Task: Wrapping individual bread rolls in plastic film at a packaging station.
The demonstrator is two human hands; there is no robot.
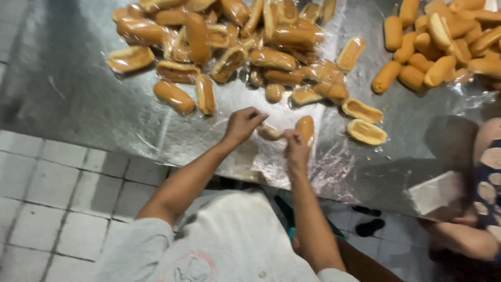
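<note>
— What colour are the bread rolls heaped at twelve o'clock?
— Golden brown, pale cream where split; the metal table is silvery grey.
— And at three o'clock?
— A dark garment with pale spots.

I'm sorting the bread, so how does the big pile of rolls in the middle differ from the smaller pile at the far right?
The middle pile looks wrapped in clear, glossy plastic; the right pile looks bare and matte. The middle pile is larger and spreads wide, with stray rolls along its edge; the right pile is smaller and tighter. Both hold golden-brown oblong rolls lying on the metal table.
</note>
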